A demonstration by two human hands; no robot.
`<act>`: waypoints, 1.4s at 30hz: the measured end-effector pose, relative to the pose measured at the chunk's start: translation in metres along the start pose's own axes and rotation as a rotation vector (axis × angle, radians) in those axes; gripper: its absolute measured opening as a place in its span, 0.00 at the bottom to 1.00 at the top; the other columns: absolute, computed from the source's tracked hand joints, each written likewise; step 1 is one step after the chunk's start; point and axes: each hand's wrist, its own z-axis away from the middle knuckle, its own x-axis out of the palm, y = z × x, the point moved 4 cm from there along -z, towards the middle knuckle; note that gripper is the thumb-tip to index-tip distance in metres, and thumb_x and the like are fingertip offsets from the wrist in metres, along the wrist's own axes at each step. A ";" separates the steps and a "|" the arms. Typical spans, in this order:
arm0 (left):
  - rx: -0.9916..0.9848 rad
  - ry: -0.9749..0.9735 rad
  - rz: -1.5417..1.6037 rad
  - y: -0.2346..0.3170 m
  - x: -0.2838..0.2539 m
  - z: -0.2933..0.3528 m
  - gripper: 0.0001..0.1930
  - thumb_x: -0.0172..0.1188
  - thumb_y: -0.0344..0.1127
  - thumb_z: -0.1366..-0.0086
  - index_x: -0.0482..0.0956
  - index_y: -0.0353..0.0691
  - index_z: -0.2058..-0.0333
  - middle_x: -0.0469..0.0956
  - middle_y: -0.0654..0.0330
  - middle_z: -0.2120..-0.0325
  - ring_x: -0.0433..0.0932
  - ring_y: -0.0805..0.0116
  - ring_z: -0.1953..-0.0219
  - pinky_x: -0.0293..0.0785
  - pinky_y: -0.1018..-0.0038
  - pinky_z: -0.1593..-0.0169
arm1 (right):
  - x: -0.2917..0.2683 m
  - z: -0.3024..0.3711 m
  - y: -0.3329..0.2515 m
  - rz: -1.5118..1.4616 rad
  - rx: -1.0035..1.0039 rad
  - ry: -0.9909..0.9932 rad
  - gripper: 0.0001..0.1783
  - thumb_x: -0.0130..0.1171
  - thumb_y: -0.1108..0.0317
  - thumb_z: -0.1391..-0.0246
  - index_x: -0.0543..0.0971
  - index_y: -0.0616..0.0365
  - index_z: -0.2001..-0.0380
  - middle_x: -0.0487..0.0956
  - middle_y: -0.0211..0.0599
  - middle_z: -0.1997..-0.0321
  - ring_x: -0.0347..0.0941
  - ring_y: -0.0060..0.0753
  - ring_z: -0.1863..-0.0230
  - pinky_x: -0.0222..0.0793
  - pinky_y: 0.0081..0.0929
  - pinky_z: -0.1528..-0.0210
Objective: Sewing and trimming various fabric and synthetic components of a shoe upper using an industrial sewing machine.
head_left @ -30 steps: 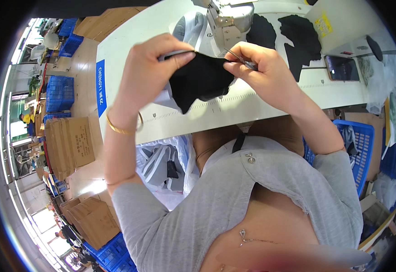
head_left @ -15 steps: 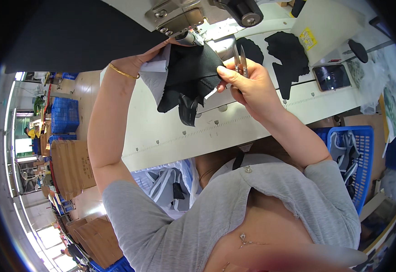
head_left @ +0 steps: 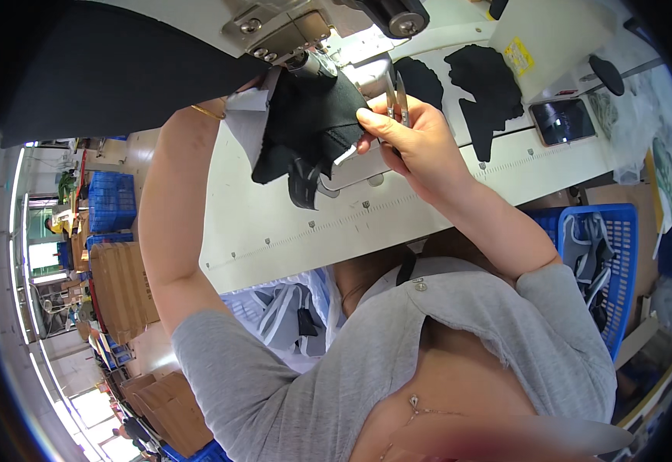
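Observation:
A black and grey fabric piece point(head_left: 305, 115) lies under the head of a sewing machine point(head_left: 294, 35), with a black strap or tab point(head_left: 303, 185) hanging from its near edge. My right hand point(head_left: 413, 138) is closed, pinching the fabric's right edge between thumb and fingers. A pair of small metal scissors point(head_left: 397, 104) is tucked in the same hand, blades pointing up. My left hand point(head_left: 253, 86) reaches to the fabric's left side by the machine head. Its fingers are hidden behind the fabric and a large dark panel point(head_left: 128, 73).
Black cut fabric pieces point(head_left: 486, 92) lie on the white table point(head_left: 274, 231), right of the machine. Beyond them is a phone point(head_left: 563, 122). A blue basket point(head_left: 621, 269) of grey and black pieces stands at right; a white-lined container point(head_left: 317, 289) holds similar pieces below the table edge.
The fabric and both hands have shifted slightly left in view, along with the machine. More of my left hand is now covered by the dark panel. The right-hand pinch is unchanged.

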 end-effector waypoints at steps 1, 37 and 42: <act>0.011 0.010 -0.016 -0.005 -0.004 -0.003 0.10 0.66 0.30 0.42 0.81 0.33 0.62 0.82 0.57 0.62 0.79 0.66 0.61 0.75 0.74 0.54 | 0.000 0.000 0.001 0.005 0.008 0.011 0.06 0.60 0.66 0.40 0.75 0.55 0.65 0.80 0.30 0.76 0.68 0.11 0.79 0.58 0.14 0.78; 1.093 0.464 -0.965 0.051 0.124 0.138 0.17 0.57 0.25 0.48 0.81 0.31 0.57 0.80 0.54 0.56 0.77 0.60 0.52 0.66 0.60 0.41 | 0.022 0.005 -0.002 -0.098 -0.048 0.064 0.14 0.52 0.71 0.43 0.79 0.58 0.54 0.82 0.28 0.64 0.63 0.08 0.78 0.56 0.11 0.79; 1.029 0.468 -0.948 0.053 0.124 0.133 0.16 0.56 0.22 0.45 0.81 0.31 0.56 0.79 0.54 0.56 0.76 0.58 0.52 0.65 0.60 0.40 | 0.027 0.009 -0.006 -0.093 -0.095 0.056 0.19 0.49 0.75 0.42 0.77 0.64 0.48 0.81 0.36 0.53 0.75 0.18 0.59 0.70 0.16 0.58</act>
